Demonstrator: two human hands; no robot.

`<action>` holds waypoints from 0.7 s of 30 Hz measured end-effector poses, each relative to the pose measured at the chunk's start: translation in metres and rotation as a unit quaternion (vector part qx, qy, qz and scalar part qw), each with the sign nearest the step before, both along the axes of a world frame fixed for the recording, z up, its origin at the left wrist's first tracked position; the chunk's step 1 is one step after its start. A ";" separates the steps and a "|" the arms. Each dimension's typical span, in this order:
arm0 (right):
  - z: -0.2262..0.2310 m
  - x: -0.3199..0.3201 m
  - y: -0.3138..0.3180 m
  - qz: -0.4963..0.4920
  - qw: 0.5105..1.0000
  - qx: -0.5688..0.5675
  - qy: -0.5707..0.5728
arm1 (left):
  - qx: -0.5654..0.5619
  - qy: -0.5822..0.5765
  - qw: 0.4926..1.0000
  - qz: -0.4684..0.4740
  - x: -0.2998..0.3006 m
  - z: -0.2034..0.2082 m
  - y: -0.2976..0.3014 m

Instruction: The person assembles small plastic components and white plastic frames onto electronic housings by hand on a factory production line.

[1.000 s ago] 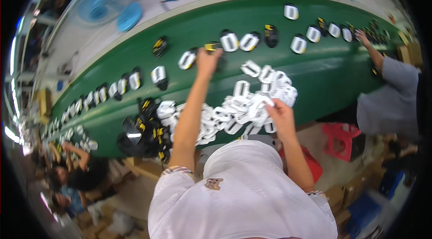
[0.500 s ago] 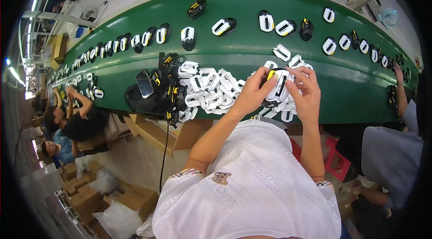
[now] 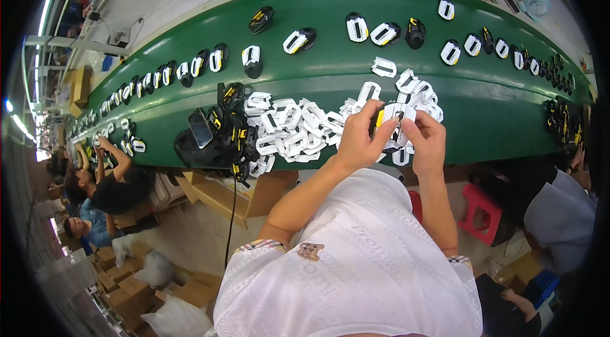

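A black housing with a yellow accent and a white slotted cover (image 3: 399, 110) is held between my two hands above the near edge of the green belt. My left hand (image 3: 361, 140) grips its left side, thumb against the yellow part. On the other side my right hand (image 3: 429, 141) closes around the cover, its thumb pressing near the slot. Fingers hide much of the underside. Loose white plastic covers (image 3: 293, 126) lie heaped to the left of my hands, and more white covers (image 3: 416, 88) sit just beyond them. Black-and-yellow housings (image 3: 234, 122) are piled further left.
Housings with white covers (image 3: 296, 41) stand in a row along the far half of the green belt (image 3: 343, 76). A phone (image 3: 201, 128) rests by the black pile. Co-workers sit at left (image 3: 114, 178) and right (image 3: 562, 216). A red stool (image 3: 478, 213) stands at right.
The view has swung slightly, shifting the belt's contents left in the picture. My right thumb and fingers have moved in closer on the white cover. The co-worker at right has leaned lower.
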State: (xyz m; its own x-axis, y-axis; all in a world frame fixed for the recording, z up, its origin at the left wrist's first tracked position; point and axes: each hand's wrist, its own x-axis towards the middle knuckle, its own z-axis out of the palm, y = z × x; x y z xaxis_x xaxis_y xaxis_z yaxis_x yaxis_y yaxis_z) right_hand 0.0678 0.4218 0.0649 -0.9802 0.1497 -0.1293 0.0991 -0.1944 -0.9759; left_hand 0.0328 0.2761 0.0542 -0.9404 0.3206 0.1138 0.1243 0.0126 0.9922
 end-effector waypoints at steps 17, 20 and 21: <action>0.046 0.002 0.006 0.040 0.894 0.341 0.289 | 0.194 -0.232 0.952 -0.040 -0.020 0.020 -0.002; 0.013 0.010 0.015 0.072 0.994 -0.055 0.055 | 0.155 -0.179 0.971 -0.024 -0.015 0.022 0.002; 0.011 0.012 0.009 0.073 0.996 -0.054 0.001 | 0.154 -0.180 0.971 -0.024 -0.014 0.024 0.002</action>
State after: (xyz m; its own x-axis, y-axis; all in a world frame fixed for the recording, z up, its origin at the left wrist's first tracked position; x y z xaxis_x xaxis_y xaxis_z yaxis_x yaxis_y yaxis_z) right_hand 0.0798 0.4308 0.0756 -0.9909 -0.0085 -0.1344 0.1313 -0.2815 -0.9505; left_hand 0.0186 0.2785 0.0781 -0.9216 0.3684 -0.1225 -0.2390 -0.2897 0.9268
